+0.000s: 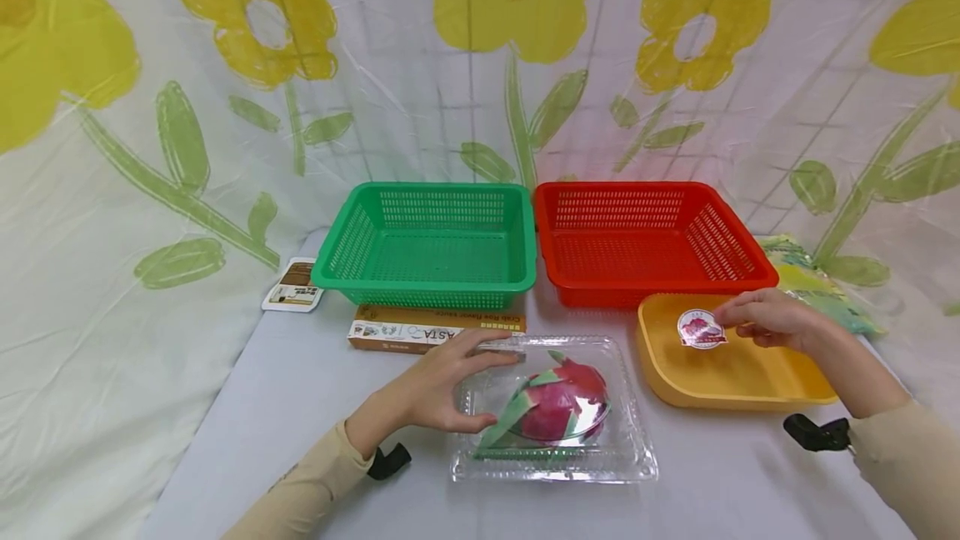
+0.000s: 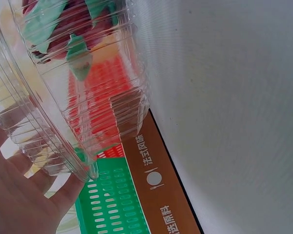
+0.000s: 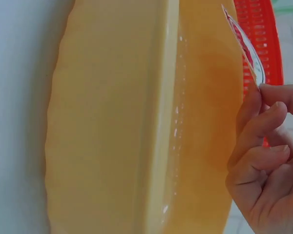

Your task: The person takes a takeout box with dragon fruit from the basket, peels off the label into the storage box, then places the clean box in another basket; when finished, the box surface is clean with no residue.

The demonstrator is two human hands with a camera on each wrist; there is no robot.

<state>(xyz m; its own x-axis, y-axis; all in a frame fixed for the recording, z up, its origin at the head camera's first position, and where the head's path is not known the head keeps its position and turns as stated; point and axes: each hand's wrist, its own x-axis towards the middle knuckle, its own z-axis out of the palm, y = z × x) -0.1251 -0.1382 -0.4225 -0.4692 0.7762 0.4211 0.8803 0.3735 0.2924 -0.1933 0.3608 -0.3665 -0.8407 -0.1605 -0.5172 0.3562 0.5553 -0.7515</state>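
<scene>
A clear plastic clamshell box [image 1: 555,467] with a dragon fruit [image 1: 564,400] inside lies on the table in the head view. My left hand [image 1: 438,386] rests at its left side, thumb and fingers spread and touching the lid. In the left wrist view several fingers [image 2: 27,180] show against the ribbed plastic. Over the yellow tray, my right hand [image 1: 772,322] pinches a round sticker [image 1: 701,329] with a red fruit picture by its edge. The right wrist view shows the sticker [image 3: 249,51] side-on and slightly bent.
Behind stand a green basket [image 1: 423,283] and a red basket [image 1: 660,283], side by side. A pasta box [image 1: 390,340] lies before the green one. The yellow tray [image 1: 697,398] sits right of the clamshell. A small package [image 1: 295,286] lies far left, a green-yellow bag [image 1: 825,294] far right.
</scene>
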